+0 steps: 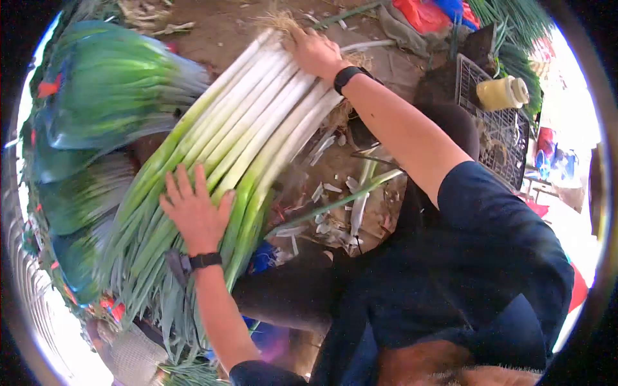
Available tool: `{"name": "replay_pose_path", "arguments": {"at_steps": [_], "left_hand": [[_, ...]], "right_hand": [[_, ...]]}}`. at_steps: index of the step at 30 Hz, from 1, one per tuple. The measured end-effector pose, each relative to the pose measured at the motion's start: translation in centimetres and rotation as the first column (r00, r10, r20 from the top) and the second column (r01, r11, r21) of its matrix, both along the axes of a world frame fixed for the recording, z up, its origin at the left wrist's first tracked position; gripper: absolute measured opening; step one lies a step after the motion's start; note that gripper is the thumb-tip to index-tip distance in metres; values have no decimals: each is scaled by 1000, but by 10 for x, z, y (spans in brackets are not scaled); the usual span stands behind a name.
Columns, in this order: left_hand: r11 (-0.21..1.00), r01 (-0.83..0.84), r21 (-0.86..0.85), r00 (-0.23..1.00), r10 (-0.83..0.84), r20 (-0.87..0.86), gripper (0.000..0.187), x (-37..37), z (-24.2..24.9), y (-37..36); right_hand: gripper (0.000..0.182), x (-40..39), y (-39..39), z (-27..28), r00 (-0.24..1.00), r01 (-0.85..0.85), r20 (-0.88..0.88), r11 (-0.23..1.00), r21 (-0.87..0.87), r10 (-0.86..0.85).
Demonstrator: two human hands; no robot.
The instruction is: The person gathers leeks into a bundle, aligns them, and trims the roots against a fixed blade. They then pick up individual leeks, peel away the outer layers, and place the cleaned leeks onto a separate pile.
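A large bundle of long green onions (257,109) lies slanted before me, white stalks and roots at the top, green leaves toward the lower left. My left hand (196,215) rests on the green part of the stalks with its fingers spread, a dark band on the wrist. At the root end, my right hand (315,53) lies against the upper edge of the bundle; its fingers are partly hidden by the roots, so whether they grip is unclear. A dark band circles that wrist too.
Wrapped bundles of green onions (116,83) are stacked on the left. Scraps (325,219) litter the ground beside my knee. A black crate (499,138) with a yellowish jar (502,93) stands at the right. Red and blue cloth (428,14) lies at the top.
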State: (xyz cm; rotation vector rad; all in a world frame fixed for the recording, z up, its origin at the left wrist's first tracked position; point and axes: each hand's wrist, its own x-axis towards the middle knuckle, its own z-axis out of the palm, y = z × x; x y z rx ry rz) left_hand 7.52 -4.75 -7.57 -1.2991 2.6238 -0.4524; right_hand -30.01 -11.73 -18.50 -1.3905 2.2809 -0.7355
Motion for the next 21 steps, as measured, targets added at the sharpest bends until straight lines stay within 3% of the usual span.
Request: {"name": "replay_pose_path", "arguments": {"at_steps": [2,7,8,9,10,11,12,14,15,17,18,20,21], "left_hand": [[999,-20,-25,1000,20,-10,77,-1,2,6],[998,-59,-30,980,52,-190,75,-6,-1,20],[996,-86,1,962,83,-259,73,-6,-1,24],[991,-131,6,936,126,-327,72,-7,-4,30],[979,-201,-36,908,173,-380,70,-8,-8,40],[964,-262,-53,885,218,-411,69,-8,-10,50],[922,-344,-178,879,249,-407,67,-9,-14,65],[845,-463,-266,778,245,-578,61,-20,-5,107],[821,-511,-256,756,287,-588,61,-11,14,142],[890,-445,-100,490,148,-859,56,2,55,243],[884,-457,-98,415,115,-903,54,19,63,291],[773,-630,-68,348,203,-915,47,49,28,387],[651,-758,28,300,386,-873,48,65,-5,441]], "right_hand": [[52,-1,5,0,999,-47,-23,998,-28,47],[71,-16,11,8,976,42,-218,970,240,12],[70,-30,12,-7,844,-162,-504,983,85,183],[63,-42,0,-36,875,-95,-484,982,-161,5],[56,-36,13,-4,856,-338,-473,917,-212,206],[53,11,48,56,944,-249,-266,951,-184,196],[54,28,55,48,906,-315,-396,865,-392,150],[52,33,60,33,853,-440,-473,790,-426,220],[52,44,70,32,834,-487,-484,767,-417,266],[53,58,93,29,834,-497,-432,808,-317,343],[53,66,103,32,817,-526,-444,791,-313,367],[52,78,119,36,863,-502,-183,837,-216,471],[51,83,124,37,846,-534,-154,800,-275,511]]}}
